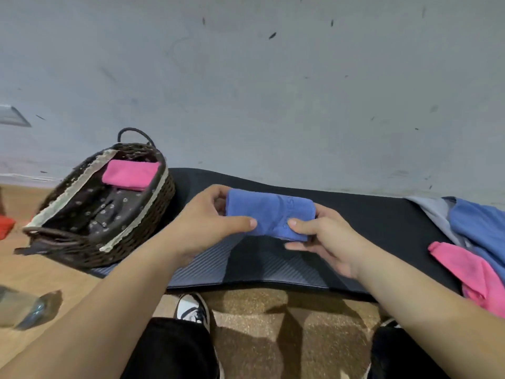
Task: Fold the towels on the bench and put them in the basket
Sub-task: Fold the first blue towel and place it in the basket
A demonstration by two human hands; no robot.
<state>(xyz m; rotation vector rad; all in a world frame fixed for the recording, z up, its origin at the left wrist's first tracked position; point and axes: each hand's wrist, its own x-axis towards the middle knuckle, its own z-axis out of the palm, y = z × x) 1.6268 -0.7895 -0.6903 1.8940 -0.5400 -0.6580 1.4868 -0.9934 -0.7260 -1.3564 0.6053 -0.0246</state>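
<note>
The bench [377, 231] is carrying the basket [90, 255] at its left end. Over its middle, the left hand [202, 228] and right hand [330, 242] are holding the folded blue towel [270, 212], each grip pinching one end; folding seems finished, so it needs carrying left into the basket.

A clear bottle [26, 310] lies on the wooden floor [54, 277] near a brown rug [273, 337].

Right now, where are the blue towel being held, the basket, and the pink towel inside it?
held blue towel [269, 212]: head view, middle of its folded face.
basket [150, 214]: head view, outer woven right wall.
pink towel in basket [129, 173]: head view, centre of its top.
</note>
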